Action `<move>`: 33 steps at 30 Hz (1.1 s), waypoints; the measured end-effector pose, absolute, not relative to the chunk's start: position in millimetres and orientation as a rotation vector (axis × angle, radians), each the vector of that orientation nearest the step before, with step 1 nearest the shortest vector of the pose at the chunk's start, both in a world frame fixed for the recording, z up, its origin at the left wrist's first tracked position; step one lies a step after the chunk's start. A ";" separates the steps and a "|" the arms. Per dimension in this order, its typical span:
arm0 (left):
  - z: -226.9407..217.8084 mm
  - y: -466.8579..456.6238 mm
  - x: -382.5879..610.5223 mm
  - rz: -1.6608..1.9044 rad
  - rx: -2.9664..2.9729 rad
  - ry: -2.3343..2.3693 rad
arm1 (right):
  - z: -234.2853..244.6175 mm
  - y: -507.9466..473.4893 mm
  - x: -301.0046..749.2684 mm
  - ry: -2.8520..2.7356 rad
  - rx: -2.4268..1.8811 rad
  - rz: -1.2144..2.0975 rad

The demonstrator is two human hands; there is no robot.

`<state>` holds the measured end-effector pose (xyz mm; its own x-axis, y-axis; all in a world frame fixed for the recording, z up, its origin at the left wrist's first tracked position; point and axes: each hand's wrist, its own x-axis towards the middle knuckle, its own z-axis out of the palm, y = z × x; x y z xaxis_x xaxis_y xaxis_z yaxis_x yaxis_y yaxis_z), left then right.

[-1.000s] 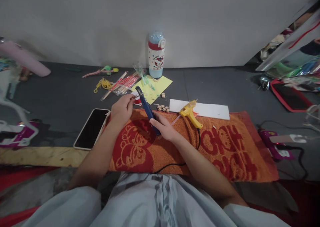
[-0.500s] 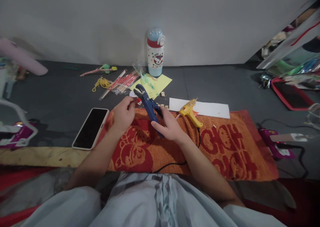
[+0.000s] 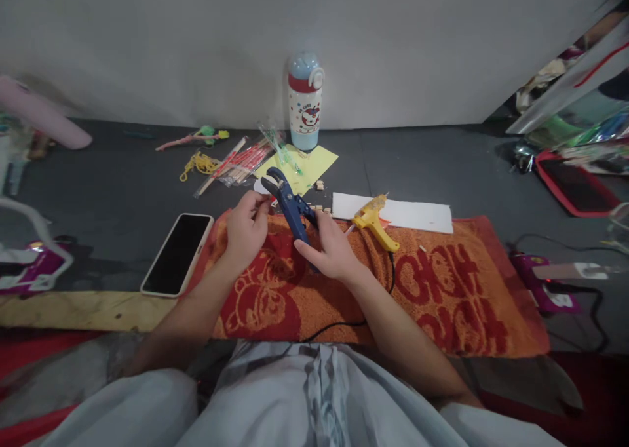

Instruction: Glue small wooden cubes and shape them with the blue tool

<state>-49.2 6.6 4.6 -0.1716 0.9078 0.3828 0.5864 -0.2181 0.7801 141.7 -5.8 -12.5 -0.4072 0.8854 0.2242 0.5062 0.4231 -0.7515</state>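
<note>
My right hand (image 3: 334, 247) is wrapped around the handles of a blue hand cutter (image 3: 293, 214), whose dark curved jaws point up and to the left. Beside those jaws, my left hand (image 3: 247, 229) has its fingertips pinched together. Whatever the pinch holds is too small to make out; a bit of red and white shows at the fingertips. Both hands are over the orange and red towel (image 3: 334, 309). Small pale wooden pieces (image 3: 319, 209) lie just behind the cutter. To the right of my right hand, a yellow glue gun (image 3: 372, 221) rests partly on a white board (image 3: 422, 216).
A drink bottle (image 3: 305, 106) stands by the wall, near a yellow paper sheet (image 3: 322, 162). Packed red-and-wood sticks (image 3: 240, 165) and yellow cord (image 3: 199, 164) lie at back left. A phone (image 3: 177, 255) is left of the towel. The glue gun's black cable (image 3: 339, 324) crosses the towel.
My left hand has shifted slightly right, bringing its fingertips closer to the cutter's jaws. The cutter has stayed in my right hand, barely moved.
</note>
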 end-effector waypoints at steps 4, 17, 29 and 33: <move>6.4 6.8 -47.8 1.352 1.749 1.690 | -10.0 -5.3 143.7 -2.043 -1.163 0.865; 6.2 15.3 -70.0 1.459 1.716 1.408 | -15.4 1.2 160.5 -1.870 -0.709 1.410; 14.9 17.3 -67.0 1.407 1.684 1.425 | -11.9 2.1 162.8 -2.003 -0.863 1.187; 18.7 16.7 -66.7 1.334 1.761 1.519 | -12.8 3.0 162.6 -2.018 -0.906 1.166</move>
